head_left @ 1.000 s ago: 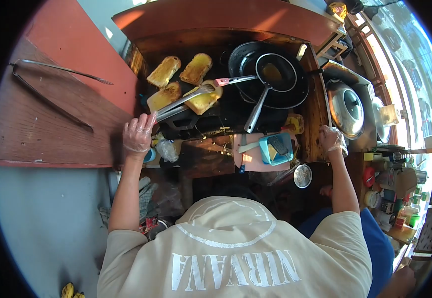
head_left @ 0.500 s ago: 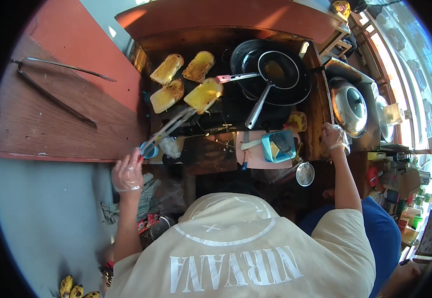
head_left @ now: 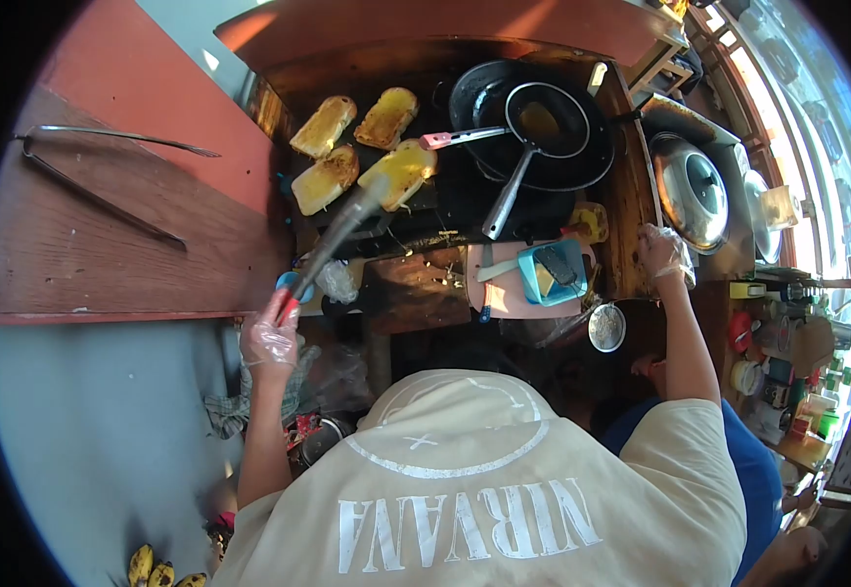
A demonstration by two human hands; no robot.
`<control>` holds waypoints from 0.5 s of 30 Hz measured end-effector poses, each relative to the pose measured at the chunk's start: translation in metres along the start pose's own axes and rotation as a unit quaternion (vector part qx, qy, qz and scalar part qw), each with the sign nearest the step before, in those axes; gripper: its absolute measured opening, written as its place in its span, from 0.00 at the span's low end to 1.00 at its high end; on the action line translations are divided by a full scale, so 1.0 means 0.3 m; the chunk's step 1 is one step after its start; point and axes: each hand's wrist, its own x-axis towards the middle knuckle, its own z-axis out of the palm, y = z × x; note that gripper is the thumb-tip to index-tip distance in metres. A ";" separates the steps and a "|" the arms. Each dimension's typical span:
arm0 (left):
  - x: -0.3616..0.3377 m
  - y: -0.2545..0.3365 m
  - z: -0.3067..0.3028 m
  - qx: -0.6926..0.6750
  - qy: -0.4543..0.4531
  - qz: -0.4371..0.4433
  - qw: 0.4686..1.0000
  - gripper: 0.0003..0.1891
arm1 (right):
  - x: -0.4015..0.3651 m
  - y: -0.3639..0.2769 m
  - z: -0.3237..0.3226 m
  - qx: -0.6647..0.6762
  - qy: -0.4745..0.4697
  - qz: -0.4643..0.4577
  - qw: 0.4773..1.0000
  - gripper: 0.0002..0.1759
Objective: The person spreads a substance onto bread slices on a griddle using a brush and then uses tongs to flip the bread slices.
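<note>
Gloved in clear plastic, my left hand [head_left: 272,338] grips the red handle of metal tongs [head_left: 333,236]. The blurred tips of the tongs are at the lower edge of a yellow-topped bread slice [head_left: 401,174]; whether they touch it is unclear. Three more browned slices lie around it on the dark griddle: one at the lower left [head_left: 325,181], one at the upper left [head_left: 323,127] and one at the top [head_left: 386,118]. My right hand [head_left: 663,252], also gloved, rests at the wooden edge [head_left: 631,235] right of the stove, its fingers curled; what they hold is hidden.
A small pan [head_left: 546,119] sits over a large black pan [head_left: 470,98]. A blue container [head_left: 552,274] is on a pink board [head_left: 499,293]. Other tongs [head_left: 103,191] lie on the left wooden surface. A lidded pot [head_left: 690,194] stands right. Someone in blue [head_left: 753,470] is at lower right.
My left hand has moved right and slightly down, and the tongs are now steeper with their tips by the lower right slice. The whole view has shifted slightly. My right hand stays at the wooden edge.
</note>
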 end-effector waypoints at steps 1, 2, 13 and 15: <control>0.016 -0.009 -0.006 0.013 -0.007 -0.105 0.994 0.17 | -0.003 -0.001 -0.001 0.003 0.007 -0.007 1.000 0.11; 0.033 -0.020 -0.013 0.025 -0.014 -0.209 0.978 0.18 | -0.004 -0.004 -0.002 0.006 0.014 -0.014 1.000 0.10; 0.262 -0.105 0.134 0.061 0.016 -0.314 0.947 0.20 | -0.009 -0.011 -0.010 -0.004 -0.012 0.008 1.000 0.11; 0.248 -0.096 0.119 0.077 0.003 -0.313 0.947 0.19 | -0.011 -0.011 -0.012 -0.009 -0.019 0.006 1.000 0.12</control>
